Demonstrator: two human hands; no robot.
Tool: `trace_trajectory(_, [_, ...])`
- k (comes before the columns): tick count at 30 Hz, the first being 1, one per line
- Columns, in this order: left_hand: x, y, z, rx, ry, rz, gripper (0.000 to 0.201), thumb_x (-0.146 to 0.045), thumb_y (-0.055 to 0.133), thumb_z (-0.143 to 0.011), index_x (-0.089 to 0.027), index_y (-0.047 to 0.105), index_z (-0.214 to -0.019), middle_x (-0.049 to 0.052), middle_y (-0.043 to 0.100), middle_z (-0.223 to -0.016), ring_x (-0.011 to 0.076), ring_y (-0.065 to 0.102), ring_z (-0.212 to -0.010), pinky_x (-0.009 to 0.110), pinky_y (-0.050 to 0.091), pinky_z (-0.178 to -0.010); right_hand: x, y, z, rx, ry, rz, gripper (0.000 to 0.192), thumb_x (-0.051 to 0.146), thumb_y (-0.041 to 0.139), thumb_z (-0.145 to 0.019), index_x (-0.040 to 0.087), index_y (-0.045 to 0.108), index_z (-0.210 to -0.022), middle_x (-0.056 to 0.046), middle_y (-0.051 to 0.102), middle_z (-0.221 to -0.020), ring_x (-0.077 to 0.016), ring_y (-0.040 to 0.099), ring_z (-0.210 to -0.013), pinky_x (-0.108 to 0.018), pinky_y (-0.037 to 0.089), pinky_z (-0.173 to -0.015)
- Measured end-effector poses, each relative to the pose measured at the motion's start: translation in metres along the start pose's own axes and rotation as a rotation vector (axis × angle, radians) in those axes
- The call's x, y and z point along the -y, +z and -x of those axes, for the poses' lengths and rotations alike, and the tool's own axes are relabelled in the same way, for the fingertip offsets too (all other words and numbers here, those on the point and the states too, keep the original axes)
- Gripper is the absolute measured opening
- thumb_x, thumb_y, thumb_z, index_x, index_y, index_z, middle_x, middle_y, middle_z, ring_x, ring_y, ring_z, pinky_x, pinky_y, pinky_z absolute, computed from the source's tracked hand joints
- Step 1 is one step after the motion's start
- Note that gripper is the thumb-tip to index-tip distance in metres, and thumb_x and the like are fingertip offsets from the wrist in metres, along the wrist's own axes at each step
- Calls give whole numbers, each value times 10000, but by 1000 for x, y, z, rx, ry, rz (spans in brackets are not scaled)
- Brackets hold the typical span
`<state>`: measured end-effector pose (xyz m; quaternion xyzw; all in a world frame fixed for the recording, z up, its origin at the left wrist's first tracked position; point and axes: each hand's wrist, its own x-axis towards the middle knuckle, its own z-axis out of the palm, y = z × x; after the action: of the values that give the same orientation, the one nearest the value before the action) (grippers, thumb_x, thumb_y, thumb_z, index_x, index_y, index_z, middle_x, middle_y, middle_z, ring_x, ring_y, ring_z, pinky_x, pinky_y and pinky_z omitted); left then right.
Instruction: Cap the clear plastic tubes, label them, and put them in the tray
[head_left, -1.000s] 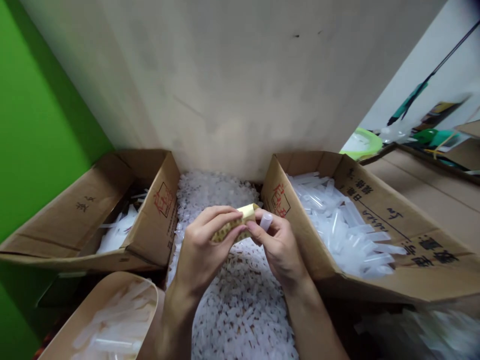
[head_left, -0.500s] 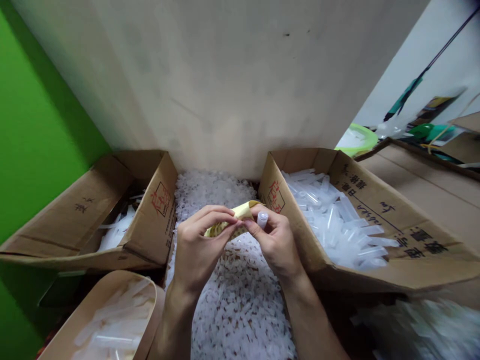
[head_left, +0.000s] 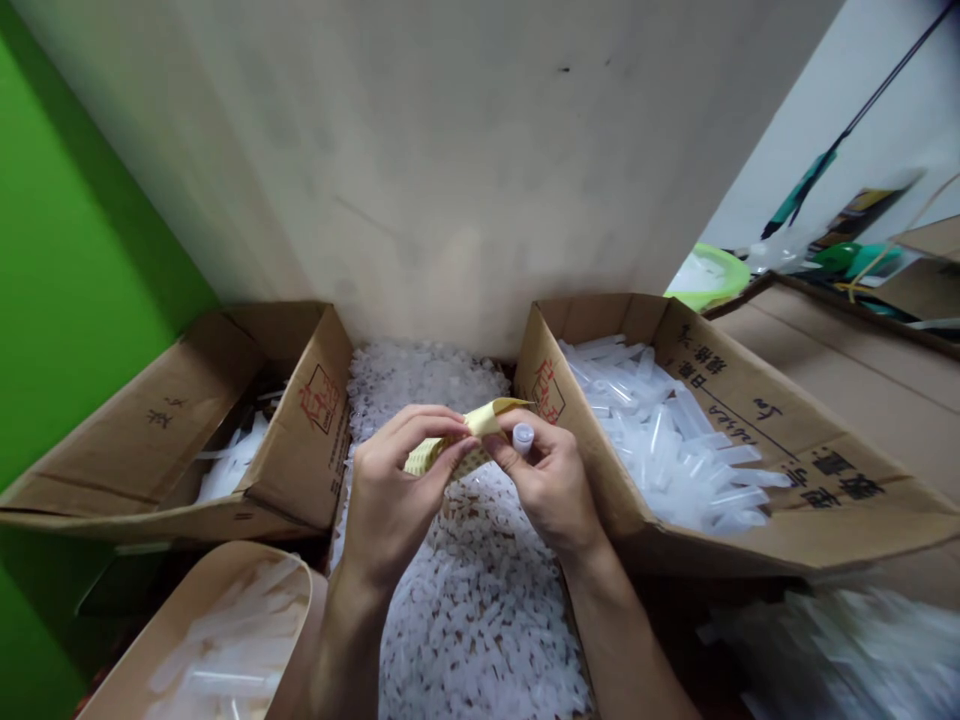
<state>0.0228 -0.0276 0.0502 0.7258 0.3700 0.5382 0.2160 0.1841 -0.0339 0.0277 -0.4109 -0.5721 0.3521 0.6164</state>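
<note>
**Q:** Both grips first: what do you have in each hand?

**A:** Your left hand (head_left: pixel 394 490) pinches the yellow strip (head_left: pixel 465 440) narrowly between thumb and forefinger at centre frame. Your right hand (head_left: pixel 551 480) pinches the strip's other end with its fingertips, and a small clear tube (head_left: pixel 523 437) is tucked against its fingers, open mouth facing up. Neither hand is spread wide.

**Q:** Why held that way?

**A:** Judgement only: a two-point pinch keeps the strip taut and slightly curled, so its upper right tip lifts free. Parking the tube in the same hand keeps it close to the strip. What is printed on the strip cannot be read.

**Q:** Where does that sit relative to the stock?

**A:** Directly above the middle bin of small white pieces (head_left: pixel 465 600), lower centre. A dropped item would likely land in that heap.

**Q:** Edges to note?

**A:** Right carton (head_left: pixel 750 420), full of clear tubes, has its near corner just beside your right knuckles. Left carton (head_left: pixel 300 420) has a flap near your left hand, not touching. A third box (head_left: pixel 195 620) sits at lower left, and a pale board (head_left: pixel 450 180) closes off the upper frame.

**Q:** Open room?

**A:** Mostly upward and toward you; sideways travel is hemmed in by the two carton walls.
</note>
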Motion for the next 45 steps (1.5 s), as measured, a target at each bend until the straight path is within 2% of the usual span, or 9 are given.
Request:
trace_trajectory(11, [1,4,1,-11,10,-16,131,-87,726,-912,-211,752,-879,32,754,-950,167,712,-907,303,563,-848,-1,-1,0,-19,29,30,138,276,679,-894,191,693,-786,-19,665,-773,-180,603,-722,-291,477,-698])
trace_trajectory(20, [4,-4,-1,81,60,-50,97,-99,720,-927,-194,700,-924,43,714,-995,157,690,-959,284,552,-878,-2,-1,0,-1,24,26,144,267,668,-906,181,694,-794,-28,682,-817,-187,618,-770,-289,471,-723])
trace_trajectory(24, [4,-3,-2,89,85,-104,128,-77,655,-960,-198,682,-929,45,700,-991,156,681,-950,285,552,-870,-2,0,0,17,26,34,143,267,665,-908,183,700,-797,-43,699,-846,-199,640,-807,-296,488,-756])
trace_trajectory(29, [2,0,-2,126,92,-137,153,-57,581,-978,-197,627,-941,44,655,-986,150,653,-943,272,543,-860,-3,0,0,-7,39,38,138,279,681,-895,190,701,-791,-30,681,-800,-191,622,-760,-292,479,-718])
trace_trajectory(32, [2,-1,-2,147,43,-103,134,-94,569,-991,-199,620,-926,56,641,-1011,162,642,-973,286,538,-882,-2,-1,0,-1,38,45,147,275,666,-901,188,691,-786,-21,657,-783,-179,589,-731,-286,456,-689])
trace_trajectory(35, [2,-4,-2,145,-65,-35,126,-168,573,-1008,-201,634,-903,76,627,-1064,187,632,-1036,317,531,-924,-2,-1,-1,-9,29,70,154,258,657,-906,186,663,-769,-6,609,-753,-165,553,-696,-277,425,-649])
trace_trajectory(38, [0,-5,-1,149,-142,56,146,-239,581,-1019,-206,652,-895,91,610,-1108,205,624,-1093,341,524,-971,-5,1,0,6,-12,137,158,202,626,-930,186,652,-775,-6,611,-764,-163,562,-711,-274,414,-654])
trace_trajectory(41, [-4,-4,1,162,-177,123,150,-271,590,-1019,-216,665,-902,92,603,-1137,213,617,-1139,360,506,-1025,-8,4,1,46,-102,226,184,135,570,-956,189,658,-803,-18,648,-807,-170,590,-754,-279,424,-699])
trace_trajectory(45, [-9,3,2,159,-196,93,136,-261,608,-1006,-219,674,-894,83,610,-1155,206,606,-1167,344,494,-1039,-11,5,2,66,-164,291,188,118,554,-965,195,659,-830,-29,667,-829,-179,610,-761,-289,433,-705])
